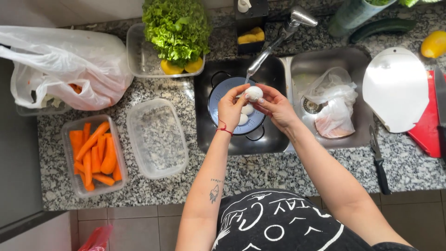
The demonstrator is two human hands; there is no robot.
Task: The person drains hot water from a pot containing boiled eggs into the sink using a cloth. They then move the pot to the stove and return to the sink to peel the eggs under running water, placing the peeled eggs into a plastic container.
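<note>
Bright daylight filling kitchen, coming from top right. White cutting board (395,88) glaring, almost washed out. Plastic bag (65,65) shining white on top. Sink (241,139) looking dark, shadows sitting inside. Faucet (278,39) glinting. Arms casting soft shadows on counter (278,172). Picture looking sharp in middle, edges bending slightly, far left side staying dim.

A speckled grey granite counter (153,88) runs across the room, with a double steel sink (325,60) set into it and a chrome tap (283,35) reaching over the left basin. Below the counter's front edge the floor (134,223) is laid in grey-brown tiles with pale joints. A pale wall (69,9) stands behind the counter at top left. Bright daylight falls from the upper right, glaring off the steel and stone
</note>
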